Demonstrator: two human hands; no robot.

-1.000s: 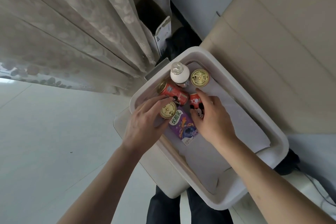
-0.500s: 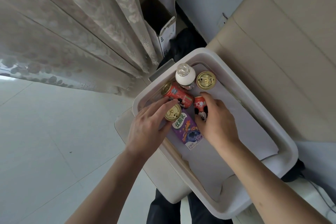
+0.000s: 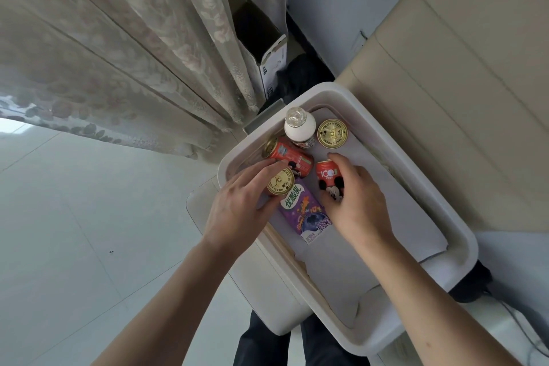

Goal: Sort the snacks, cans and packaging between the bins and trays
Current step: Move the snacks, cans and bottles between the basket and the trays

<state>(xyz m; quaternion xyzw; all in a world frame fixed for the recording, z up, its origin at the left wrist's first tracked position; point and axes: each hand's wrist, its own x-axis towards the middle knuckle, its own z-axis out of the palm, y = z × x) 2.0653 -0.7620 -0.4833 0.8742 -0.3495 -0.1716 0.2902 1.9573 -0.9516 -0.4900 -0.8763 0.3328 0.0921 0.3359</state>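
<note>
Red can (image 3: 326, 176) in right hand (image 3: 362, 211), upright can (image 3: 279, 182) in left hand (image 3: 237, 208).

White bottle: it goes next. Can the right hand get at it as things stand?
Probably not yet: the right hand holds the Mickey can. The white bottle stands just beyond it with its top uncovered.

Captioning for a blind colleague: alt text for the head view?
In a white tray, the left hand grips a gold-topped can and the right hand a red Mickey can. Between them lies a purple carton; beyond, a white bottle, a tipped can, an upright can.
</note>
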